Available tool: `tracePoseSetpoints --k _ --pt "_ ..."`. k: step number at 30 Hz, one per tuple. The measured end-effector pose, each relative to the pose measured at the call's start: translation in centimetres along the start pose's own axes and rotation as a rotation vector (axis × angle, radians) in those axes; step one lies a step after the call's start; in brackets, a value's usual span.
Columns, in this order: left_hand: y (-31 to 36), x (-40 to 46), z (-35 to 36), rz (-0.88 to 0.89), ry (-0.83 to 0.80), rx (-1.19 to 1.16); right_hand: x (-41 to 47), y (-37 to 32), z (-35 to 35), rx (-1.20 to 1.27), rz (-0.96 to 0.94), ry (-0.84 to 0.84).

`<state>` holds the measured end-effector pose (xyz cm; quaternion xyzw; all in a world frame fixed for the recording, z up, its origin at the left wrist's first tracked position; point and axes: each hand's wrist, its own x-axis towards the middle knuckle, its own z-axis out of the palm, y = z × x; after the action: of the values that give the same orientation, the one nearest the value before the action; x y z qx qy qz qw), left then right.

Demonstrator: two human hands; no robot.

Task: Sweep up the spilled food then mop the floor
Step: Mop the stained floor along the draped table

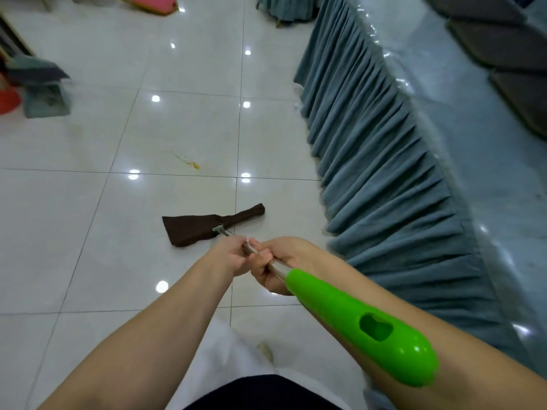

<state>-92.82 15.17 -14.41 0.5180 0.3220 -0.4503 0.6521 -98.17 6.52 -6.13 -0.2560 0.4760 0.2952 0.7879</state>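
— Step in hand? Mopping, by the look: both hands on the mop handle (359,321), left hand (233,257) ahead, right hand (275,267) behind, fingers of each wrapped tight round the metal shaft.

— Mop cloth (204,227)? Flat on the floor (88,232), just short of the yellow stain (189,163).

— Next? Probably a push forward over that stain, beside the table skirt (370,161).

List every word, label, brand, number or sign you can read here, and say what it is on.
None: no readable text anywhere in this view.
Bright green plastic mop handle: plain, no brand or label.
Dark brown mop cloth: no tag visible.
Pleated teal table skirt: no lettering.
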Motion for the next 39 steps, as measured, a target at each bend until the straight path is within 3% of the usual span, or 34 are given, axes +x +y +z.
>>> tracePoseSetpoints --k 3,8,21,39 --pt "0.1 0.1 0.5 -0.093 -0.083 -0.2 -1.8 -0.2 -0.7 -0.031 0.026 0.024" --pt "0.3 0.8 1.0 -0.057 -0.121 -0.39 -2.8 -0.4 -0.4 -0.013 0.02 0.013" --pt "2.5 9.2 -2.7 -0.149 -0.025 -0.473 5.9 -2.5 2.1 0.115 0.079 0.048" --pt "27.1 17.9 -10.0 -0.219 -0.023 -0.416 19.1 -15.9 21.4 0.12 0.043 0.093"
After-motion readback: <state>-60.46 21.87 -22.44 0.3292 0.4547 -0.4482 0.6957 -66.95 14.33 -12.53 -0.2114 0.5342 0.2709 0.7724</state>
